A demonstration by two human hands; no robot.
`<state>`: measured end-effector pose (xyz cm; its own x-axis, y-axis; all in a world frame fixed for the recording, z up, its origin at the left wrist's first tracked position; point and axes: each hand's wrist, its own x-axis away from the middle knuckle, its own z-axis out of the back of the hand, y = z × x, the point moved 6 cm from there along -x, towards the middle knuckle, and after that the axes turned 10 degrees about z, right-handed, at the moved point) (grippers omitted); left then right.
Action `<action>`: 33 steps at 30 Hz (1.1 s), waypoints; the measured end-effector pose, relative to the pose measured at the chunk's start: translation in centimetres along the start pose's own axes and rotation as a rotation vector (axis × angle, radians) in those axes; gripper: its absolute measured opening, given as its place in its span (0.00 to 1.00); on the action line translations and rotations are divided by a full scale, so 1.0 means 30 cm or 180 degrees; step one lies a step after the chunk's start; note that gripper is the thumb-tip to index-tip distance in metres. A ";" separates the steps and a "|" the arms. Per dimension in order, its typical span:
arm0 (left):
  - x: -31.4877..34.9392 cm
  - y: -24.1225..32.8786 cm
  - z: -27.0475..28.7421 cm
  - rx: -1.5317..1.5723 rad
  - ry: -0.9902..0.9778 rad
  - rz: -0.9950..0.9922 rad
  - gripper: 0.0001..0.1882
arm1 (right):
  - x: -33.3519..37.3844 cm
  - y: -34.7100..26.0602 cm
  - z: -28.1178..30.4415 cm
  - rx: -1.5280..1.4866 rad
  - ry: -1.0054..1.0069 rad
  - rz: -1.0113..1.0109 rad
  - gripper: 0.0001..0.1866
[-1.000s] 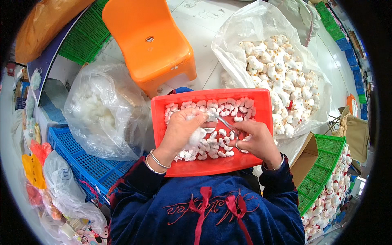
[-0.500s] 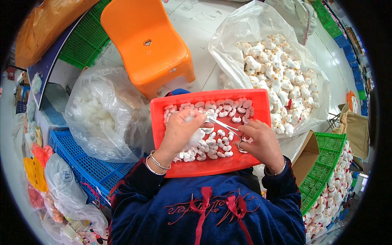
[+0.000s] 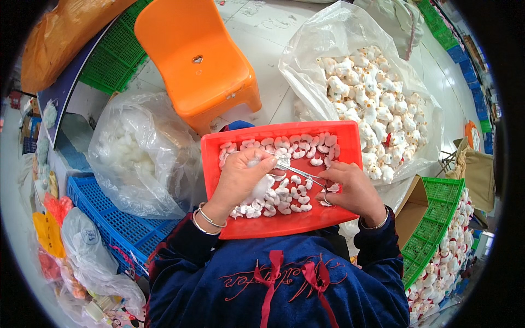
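Observation:
A red plastic tray [image 3: 284, 228] lies across my lap, holding many small curved white fabric pieces [image 3: 281, 199]. Over its left half, my left hand [image 3: 243, 174] is closed, thumb against fingers, on one small white fabric piece whose shape is mostly hidden. A wad of white stuffing [image 3: 260, 189] shows under that palm. My right hand [image 3: 348, 186] grips ring-handled metal forceps [image 3: 301, 171] at the tray's right side. Their tips reach the piece at my left fingertips; whether they are inside it I cannot tell.
Left of the tray stands a clear bag of white stuffing [image 3: 128, 153], near a blue crate [image 3: 117, 213]. An orange chair [image 3: 205, 68] is ahead. At right are a large bag of stuffed white figures [image 3: 377, 104], a cardboard box [image 3: 414, 210] and a green crate [image 3: 435, 229].
The forceps have shifted slightly at my left fingertips, and their angle has changed a little with my right hand. My left hand stays nearly in place.

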<state>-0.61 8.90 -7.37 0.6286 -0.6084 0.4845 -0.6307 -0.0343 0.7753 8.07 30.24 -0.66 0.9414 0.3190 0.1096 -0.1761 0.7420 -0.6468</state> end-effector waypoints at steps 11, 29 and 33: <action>-0.008 0.033 0.012 -0.0524 0.0018 -0.0178 0.06 | -0.007 0.017 -0.003 -0.0305 0.0149 0.0084 0.19; 0.001 0.032 -0.023 -0.0786 -0.0110 0.0141 0.08 | 0.007 0.016 -0.009 -0.0375 0.0040 0.0235 0.19; 0.009 0.054 -0.015 -0.0696 -0.0140 0.0002 0.08 | 0.010 0.025 -0.034 -0.0726 0.0080 0.0112 0.19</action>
<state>-1.24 9.04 -5.79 0.6049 -0.6424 0.4705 -0.5144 0.1359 0.8467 8.51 30.29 -1.88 0.9432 0.3254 0.0669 -0.1422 0.5773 -0.8040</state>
